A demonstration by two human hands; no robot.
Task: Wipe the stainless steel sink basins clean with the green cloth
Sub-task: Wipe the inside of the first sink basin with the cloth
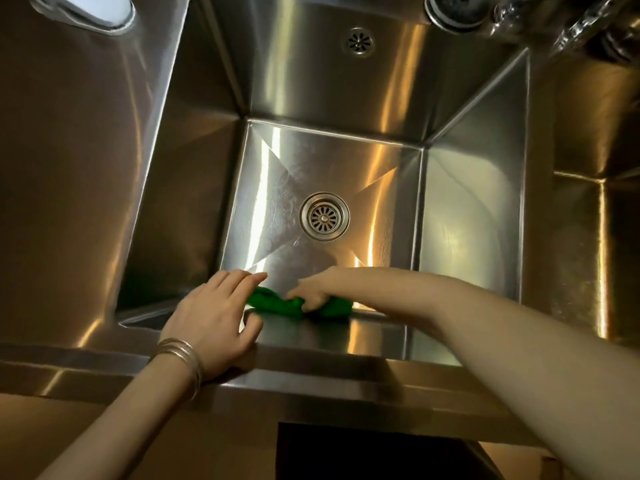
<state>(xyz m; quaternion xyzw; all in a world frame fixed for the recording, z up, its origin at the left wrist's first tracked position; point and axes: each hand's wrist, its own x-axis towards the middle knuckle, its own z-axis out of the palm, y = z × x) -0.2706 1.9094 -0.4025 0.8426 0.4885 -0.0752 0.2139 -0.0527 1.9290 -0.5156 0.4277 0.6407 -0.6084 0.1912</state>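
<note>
Green cloth [298,304], silver steel sink basin [467,209]

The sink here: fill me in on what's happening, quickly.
A person is wiping a stainless steel sink basin. The right hand grips a bunched green cloth low in the basin, at its near edge. The left hand, with silver bangles on its wrist, rests open on the sink's front rim. The drain in the middle of the basin floor is uncovered, and the cloth lies short of it.

White rounded object [83,12] top left; crumpled clear plastic [568,26] top right.
</note>
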